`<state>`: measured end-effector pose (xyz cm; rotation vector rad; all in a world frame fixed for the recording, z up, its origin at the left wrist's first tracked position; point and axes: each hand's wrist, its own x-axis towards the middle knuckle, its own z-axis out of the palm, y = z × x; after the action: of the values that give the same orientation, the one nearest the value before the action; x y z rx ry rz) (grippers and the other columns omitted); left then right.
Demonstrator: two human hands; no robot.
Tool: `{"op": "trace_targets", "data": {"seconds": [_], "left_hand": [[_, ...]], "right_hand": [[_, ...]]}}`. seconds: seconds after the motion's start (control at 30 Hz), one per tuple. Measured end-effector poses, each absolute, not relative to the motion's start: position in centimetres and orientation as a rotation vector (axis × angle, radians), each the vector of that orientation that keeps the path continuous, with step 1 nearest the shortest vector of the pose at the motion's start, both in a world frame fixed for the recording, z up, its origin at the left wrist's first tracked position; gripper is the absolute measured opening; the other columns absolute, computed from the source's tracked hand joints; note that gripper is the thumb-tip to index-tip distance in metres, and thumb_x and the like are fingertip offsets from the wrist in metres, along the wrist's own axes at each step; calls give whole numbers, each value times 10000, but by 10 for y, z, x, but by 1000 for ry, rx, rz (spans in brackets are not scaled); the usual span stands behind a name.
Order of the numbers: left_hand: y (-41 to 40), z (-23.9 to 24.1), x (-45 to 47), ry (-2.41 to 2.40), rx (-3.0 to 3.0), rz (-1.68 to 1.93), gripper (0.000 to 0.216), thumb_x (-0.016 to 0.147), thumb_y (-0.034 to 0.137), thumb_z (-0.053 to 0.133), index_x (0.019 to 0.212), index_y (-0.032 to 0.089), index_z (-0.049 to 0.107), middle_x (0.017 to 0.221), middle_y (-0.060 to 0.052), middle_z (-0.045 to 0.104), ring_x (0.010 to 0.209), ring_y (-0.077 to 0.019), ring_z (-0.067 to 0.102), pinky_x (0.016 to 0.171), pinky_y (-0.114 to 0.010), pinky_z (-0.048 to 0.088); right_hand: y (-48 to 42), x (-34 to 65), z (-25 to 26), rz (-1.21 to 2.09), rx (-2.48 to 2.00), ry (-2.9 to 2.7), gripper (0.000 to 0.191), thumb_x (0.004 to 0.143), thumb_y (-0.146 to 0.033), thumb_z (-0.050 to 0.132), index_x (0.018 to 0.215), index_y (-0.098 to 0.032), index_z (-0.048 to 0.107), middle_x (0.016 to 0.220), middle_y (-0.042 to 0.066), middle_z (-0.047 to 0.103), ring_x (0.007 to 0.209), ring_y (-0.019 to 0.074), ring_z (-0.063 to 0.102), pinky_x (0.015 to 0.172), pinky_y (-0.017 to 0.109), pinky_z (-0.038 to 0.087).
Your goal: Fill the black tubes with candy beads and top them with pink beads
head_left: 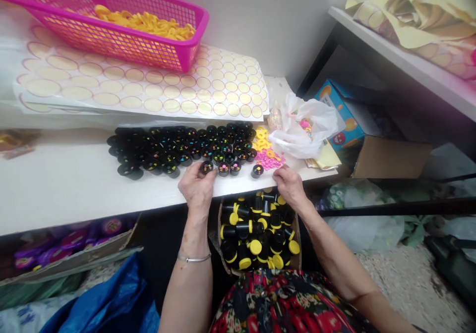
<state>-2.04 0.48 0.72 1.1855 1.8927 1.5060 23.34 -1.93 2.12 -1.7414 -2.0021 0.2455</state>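
My left hand has its thumb and fingers around a small black cup at the front of a packed group of black cups. Coloured bits show inside the cups. To its right stand two cups with pink pieces on top, and a single black cup sits apart. My right hand rests at the table's front edge, fingertips pinched together beside a pile of small pink pieces. Whatever is between those fingertips is too small to make out. Yellow rings lie behind the pink pile.
A pink basket of yellow rings stands on sticker sheets at the back. A white plastic bag and a blue box are on the right. Below the table edge, a carton holds black containers with yellow lids.
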Motion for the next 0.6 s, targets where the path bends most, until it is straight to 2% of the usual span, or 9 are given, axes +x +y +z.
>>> {"op": "trace_targets", "data": {"seconds": [0.2,0.37,0.47,0.6], "left_hand": [[3,4,-22,1874,1194,1504,277,612,289,720,871,193,709,715,39,562,577,-84,460,629,-242,425],[2,1,-21,1821,1162,1503,227,630,258,715,850,205,697,672,47,544,561,-82,454,587,-227,396],[0,1,-20,1828,1211,1506,188,652,276,707,826,211,690,670,45,536,559,-84,453,561,-225,376],[-4,4,-21,1850,1302,1487,115,693,238,645,799,206,675,666,36,543,574,-94,467,567,-228,369]], "right_hand": [[-19,236,19,289,-1714,-1948,173,813,-184,481,717,-182,625,774,48,598,740,174,568,689,288,427],[-18,193,63,234,-1362,-1845,138,854,-204,502,790,-213,624,760,18,587,725,163,553,688,308,448],[-1,145,88,337,-1169,-1981,149,865,-203,513,787,-222,639,792,18,595,754,160,548,701,309,446],[29,92,89,288,-1148,-2359,213,860,-187,510,697,-205,646,797,42,600,794,183,486,705,319,396]]}}
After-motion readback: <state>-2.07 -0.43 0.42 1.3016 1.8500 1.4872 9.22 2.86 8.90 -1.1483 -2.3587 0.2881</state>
